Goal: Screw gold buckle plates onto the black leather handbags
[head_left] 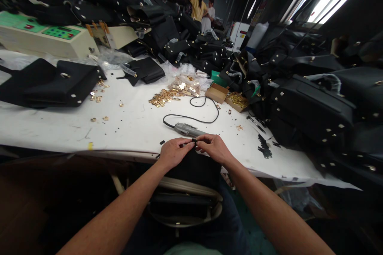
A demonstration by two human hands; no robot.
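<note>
A black bag (191, 169) with a beige-lined opening lies across my lap against the table's front edge. My left hand (176, 151) rests at its far end, fingers closed on a small dark piece (194, 140) there. From the other side my right hand (212, 147) pinches at the same piece, its fingertips close to the left ones. What exactly the fingertips grip is too small to make out. Just beyond the hands, a grey corded tool (188, 129) lies on the white table (134, 127).
Gold metal plates (164, 97) are heaped mid-table, beside cardboard boxes (217, 92) of small parts. Black bags are piled at the back and on the right (311, 107). A beige machine (72, 44) stands back left. Two people (197, 8) are in the distance.
</note>
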